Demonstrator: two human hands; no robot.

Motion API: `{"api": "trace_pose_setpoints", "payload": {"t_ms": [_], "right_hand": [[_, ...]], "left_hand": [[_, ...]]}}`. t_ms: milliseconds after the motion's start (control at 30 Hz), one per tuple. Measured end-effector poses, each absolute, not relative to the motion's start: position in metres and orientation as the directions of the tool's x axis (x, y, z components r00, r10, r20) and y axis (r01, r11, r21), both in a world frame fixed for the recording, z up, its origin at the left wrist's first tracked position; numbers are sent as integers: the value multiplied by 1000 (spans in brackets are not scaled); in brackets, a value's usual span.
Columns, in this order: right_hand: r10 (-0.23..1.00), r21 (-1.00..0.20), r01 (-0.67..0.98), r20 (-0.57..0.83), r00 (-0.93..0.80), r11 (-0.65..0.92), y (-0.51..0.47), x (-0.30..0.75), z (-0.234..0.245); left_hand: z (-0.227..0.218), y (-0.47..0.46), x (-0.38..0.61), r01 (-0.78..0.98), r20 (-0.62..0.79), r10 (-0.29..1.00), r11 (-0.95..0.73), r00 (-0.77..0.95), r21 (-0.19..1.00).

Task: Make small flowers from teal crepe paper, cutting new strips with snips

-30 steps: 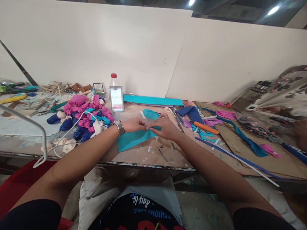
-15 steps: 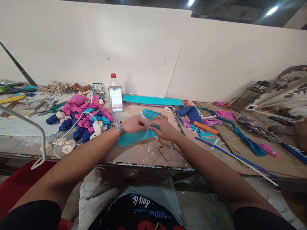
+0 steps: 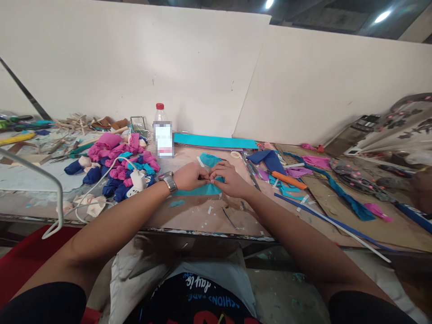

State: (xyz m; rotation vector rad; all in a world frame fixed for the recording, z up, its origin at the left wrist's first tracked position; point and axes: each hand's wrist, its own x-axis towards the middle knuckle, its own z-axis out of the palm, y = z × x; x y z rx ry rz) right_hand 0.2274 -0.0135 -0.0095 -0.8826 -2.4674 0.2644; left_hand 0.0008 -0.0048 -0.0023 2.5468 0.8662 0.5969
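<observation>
My left hand (image 3: pixel 189 176) and my right hand (image 3: pixel 227 179) meet fingertip to fingertip at the middle of the workbench (image 3: pixel 202 216). Both are closed in a pinch on a teal crepe paper piece (image 3: pixel 199 191), which shows as a narrow strip under my hands. A watch (image 3: pixel 169 181) sits on my left wrist. Just beyond my hands lies another crumpled teal paper piece (image 3: pixel 209 159).
A heap of pink, blue and teal paper rolls (image 3: pixel 118 164) lies left, with a white cable and plug (image 3: pixel 137 179). A plastic bottle (image 3: pixel 163 132) stands behind. A teal sheet stack (image 3: pixel 216 141), an orange tool (image 3: pixel 289 180) and long paper strips (image 3: pixel 337 191) lie right.
The teal paper under my hands has gone from a wide sheet to a narrow strip, gathered toward my fingers. Both hands have shifted slightly away from me.
</observation>
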Motion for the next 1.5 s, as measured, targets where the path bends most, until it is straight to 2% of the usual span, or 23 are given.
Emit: {"api": "trace_pose_setpoints", "payload": {"t_ms": [300,467,667,1067,1500], "right_hand": [[650,-368,537,378,-659,759,-8,230,-12],[649,-373,533,384,-657,760,-8,230,-11],[621,-415,469,410,-668,779,-7,229,-8],[602,-388,461,512,-612,798,-5,230,-9],[613,-402,463,491,-619,790,-5,231,-9]], "left_hand": [[-3,-1,-3,474,320,565,-820,760,322],[-4,2,-4,455,313,534,-841,786,293],[-4,0,-3,434,336,536,-836,774,335],[-4,0,-2,402,318,591,-770,741,495],[-1,-1,-3,388,279,603,-737,748,554]]}}
